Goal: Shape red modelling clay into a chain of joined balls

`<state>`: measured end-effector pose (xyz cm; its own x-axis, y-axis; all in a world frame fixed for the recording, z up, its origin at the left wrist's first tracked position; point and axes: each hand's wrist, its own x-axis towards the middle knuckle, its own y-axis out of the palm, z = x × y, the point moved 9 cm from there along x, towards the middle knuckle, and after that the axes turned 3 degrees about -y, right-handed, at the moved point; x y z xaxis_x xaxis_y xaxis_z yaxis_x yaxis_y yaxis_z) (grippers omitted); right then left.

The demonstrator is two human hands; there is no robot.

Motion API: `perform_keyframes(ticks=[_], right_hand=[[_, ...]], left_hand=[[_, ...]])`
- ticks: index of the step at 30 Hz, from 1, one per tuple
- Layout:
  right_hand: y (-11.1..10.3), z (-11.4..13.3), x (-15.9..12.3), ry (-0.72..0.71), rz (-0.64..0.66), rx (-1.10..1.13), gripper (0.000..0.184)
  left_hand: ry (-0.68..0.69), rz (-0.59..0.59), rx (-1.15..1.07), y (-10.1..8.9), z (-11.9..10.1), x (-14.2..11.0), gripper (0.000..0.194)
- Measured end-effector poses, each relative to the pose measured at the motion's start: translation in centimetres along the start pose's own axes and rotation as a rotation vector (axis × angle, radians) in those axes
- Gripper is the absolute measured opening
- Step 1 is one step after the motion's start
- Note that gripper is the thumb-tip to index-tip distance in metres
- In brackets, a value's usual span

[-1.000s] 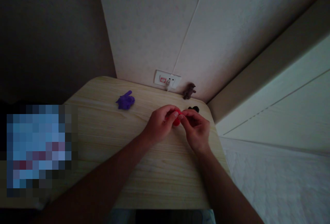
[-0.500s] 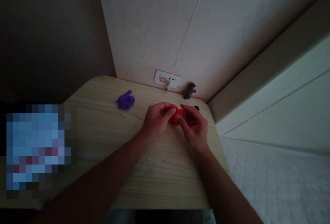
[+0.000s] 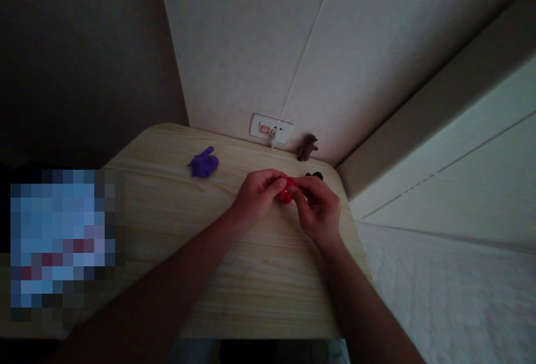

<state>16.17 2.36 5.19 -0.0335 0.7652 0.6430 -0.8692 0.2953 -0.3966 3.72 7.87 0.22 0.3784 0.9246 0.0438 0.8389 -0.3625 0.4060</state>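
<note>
I pinch the red lump (image 3: 285, 197) between my left hand (image 3: 262, 192) and right hand (image 3: 319, 207), over the table's (image 3: 251, 286) right half. Its side edge runs near my right wrist; a black piece (image 3: 319, 176) sits just beyond. Leftward, wood stretches wider, past the purple figure (image 3: 204, 164).

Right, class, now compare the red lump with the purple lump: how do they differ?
The red lump is held by the left hand and right hand; the purple lump lies on the table, untouched. The red lump is bright, the purple lump darker. The red lump is partly hidden by the hands; the purple lump is in full view. Each looks mainly one colour.
</note>
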Motion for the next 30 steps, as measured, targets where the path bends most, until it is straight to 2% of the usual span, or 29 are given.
perform_keyframes(ticks=[5,10,15,24,27,30], right_hand=[[-0.1,0.4,0.3,-0.011,-0.027,0.043,0.009],[0.2,-0.2,0.2,0.097,-0.055,0.248,0.005],[0.5,-0.2,0.3,0.169,-0.066,0.319,0.011],[0.5,-0.8,0.3,0.213,-0.104,0.319,0.014],[0.1,-1.5,0.1,0.216,-0.133,0.307,0.011],[-0.1,-1.7,0.2,0.16,-0.122,0.283,0.011]], left_hand=[[-0.06,0.079,-0.195,0.5,0.8,0.3,0.031],[-0.131,0.145,-0.349,1.1,0.8,0.1,0.034],[-0.163,0.154,-0.4,1.4,0.8,-0.1,0.031],[-0.165,0.153,-0.418,1.4,0.7,0.0,0.029],[-0.15,0.139,-0.356,1.3,0.4,-0.1,0.031],[-0.113,0.122,-0.255,1.0,0.3,-0.1,0.031]])
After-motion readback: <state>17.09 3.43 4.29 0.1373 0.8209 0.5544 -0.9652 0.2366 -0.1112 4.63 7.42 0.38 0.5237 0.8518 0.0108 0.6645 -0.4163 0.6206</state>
